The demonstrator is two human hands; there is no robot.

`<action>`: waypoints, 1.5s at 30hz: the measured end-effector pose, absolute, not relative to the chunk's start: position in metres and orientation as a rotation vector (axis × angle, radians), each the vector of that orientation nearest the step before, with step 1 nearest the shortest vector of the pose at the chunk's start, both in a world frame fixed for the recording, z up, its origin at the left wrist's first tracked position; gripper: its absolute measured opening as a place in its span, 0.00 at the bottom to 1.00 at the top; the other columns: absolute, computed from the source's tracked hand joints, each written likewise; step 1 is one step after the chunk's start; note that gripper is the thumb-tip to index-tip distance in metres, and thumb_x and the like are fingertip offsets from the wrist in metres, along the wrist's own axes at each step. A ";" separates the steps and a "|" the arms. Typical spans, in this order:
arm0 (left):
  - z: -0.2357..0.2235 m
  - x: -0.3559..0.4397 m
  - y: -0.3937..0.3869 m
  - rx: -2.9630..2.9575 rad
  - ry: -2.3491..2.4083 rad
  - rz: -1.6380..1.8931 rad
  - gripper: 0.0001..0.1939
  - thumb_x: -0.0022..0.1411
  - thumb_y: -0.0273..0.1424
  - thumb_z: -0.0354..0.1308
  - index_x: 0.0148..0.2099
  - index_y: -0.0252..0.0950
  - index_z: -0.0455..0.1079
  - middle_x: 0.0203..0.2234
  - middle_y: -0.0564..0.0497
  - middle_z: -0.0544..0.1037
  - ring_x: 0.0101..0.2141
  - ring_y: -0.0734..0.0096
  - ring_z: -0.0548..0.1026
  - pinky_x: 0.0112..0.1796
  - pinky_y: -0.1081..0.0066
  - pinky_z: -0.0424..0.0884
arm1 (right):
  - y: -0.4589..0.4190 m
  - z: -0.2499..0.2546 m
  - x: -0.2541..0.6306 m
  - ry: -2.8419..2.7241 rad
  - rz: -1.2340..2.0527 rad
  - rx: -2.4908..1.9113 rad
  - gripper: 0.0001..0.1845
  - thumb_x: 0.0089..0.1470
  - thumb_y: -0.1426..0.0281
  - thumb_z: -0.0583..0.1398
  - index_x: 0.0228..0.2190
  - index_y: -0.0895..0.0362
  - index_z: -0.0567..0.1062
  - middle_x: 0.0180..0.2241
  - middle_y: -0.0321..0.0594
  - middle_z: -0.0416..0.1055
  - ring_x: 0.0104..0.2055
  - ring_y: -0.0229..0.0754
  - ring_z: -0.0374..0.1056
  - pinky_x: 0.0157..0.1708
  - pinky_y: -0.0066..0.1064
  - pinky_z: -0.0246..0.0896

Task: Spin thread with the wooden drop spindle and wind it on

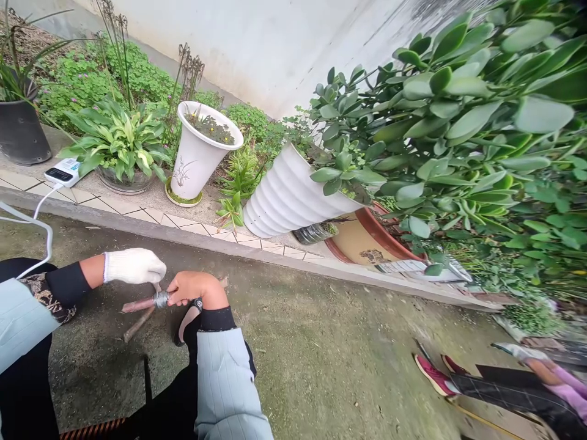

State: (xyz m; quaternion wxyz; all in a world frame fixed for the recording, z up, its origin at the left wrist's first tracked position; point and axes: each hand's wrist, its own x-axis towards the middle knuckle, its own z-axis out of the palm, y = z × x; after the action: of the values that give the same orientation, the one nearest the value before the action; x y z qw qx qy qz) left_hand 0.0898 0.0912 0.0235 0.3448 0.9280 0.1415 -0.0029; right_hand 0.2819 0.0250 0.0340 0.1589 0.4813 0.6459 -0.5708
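Observation:
My left hand (135, 266), in a white knitted glove, is closed in a pinch on a thin wire (158, 285) that runs down to a wooden stick (137, 305). My bare right hand (195, 288) grips this stick near a silvery coil of wire (161, 299) wound round it. Below, a second brownish stick (138, 324) slants under the first; whether the two are joined I cannot tell. My right fingers and the coil hide part of the stick. Both hands are held low over the ground, close in front of my knees.
A tiled ledge (183, 222) crosses ahead, with a tall white pot (195, 162), a ribbed white planter (293, 195) and a large leafy plant (435, 116). A white device (63, 173) with a cable sits at left. Another person's red shoe (433, 374) is at lower right.

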 end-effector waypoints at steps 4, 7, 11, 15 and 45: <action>0.025 0.088 0.099 2.009 0.397 0.097 0.17 0.64 0.40 0.47 0.34 0.33 0.69 0.24 0.52 0.71 0.24 0.74 0.64 0.27 0.75 0.59 | 0.019 0.048 0.303 2.065 -2.176 1.460 0.09 0.48 0.66 0.61 0.29 0.59 0.74 0.24 0.32 0.68 0.26 0.32 0.63 0.28 0.24 0.57; 0.022 0.087 0.101 1.805 0.465 0.182 0.23 0.66 0.45 0.43 0.40 0.30 0.68 0.24 0.51 0.70 0.24 0.74 0.65 0.26 0.75 0.62 | 0.020 0.050 0.315 2.168 -2.417 1.998 0.10 0.48 0.64 0.61 0.29 0.59 0.73 0.25 0.34 0.68 0.25 0.31 0.61 0.27 0.24 0.56; 0.026 0.087 0.094 1.885 0.433 0.136 0.22 0.66 0.45 0.44 0.40 0.32 0.69 0.28 0.51 0.72 0.25 0.75 0.65 0.29 0.76 0.63 | 0.030 0.038 0.318 2.058 -2.292 2.733 0.13 0.48 0.61 0.59 0.30 0.59 0.71 0.26 0.36 0.68 0.24 0.32 0.61 0.24 0.24 0.55; 0.036 0.089 0.090 2.213 0.383 0.036 0.18 0.67 0.39 0.44 0.39 0.35 0.72 0.29 0.51 0.75 0.28 0.73 0.68 0.32 0.76 0.61 | 0.036 0.028 0.317 1.890 -1.330 2.935 0.10 0.51 0.63 0.57 0.31 0.57 0.73 0.26 0.38 0.70 0.27 0.37 0.64 0.28 0.27 0.55; 0.025 0.088 0.095 2.127 0.374 -0.039 0.17 0.67 0.37 0.44 0.33 0.31 0.66 0.27 0.53 0.70 0.27 0.76 0.63 0.31 0.77 0.58 | 0.030 0.032 0.326 1.899 -1.272 2.778 0.08 0.51 0.67 0.58 0.28 0.58 0.74 0.22 0.34 0.68 0.23 0.33 0.61 0.26 0.25 0.53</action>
State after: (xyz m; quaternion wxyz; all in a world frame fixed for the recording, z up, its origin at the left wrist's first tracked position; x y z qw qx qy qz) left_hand 0.0880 0.0952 0.0254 0.4711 0.8686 0.1526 -0.0160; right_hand 0.3255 0.0299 0.0319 -0.2258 0.7522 0.5143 -0.3445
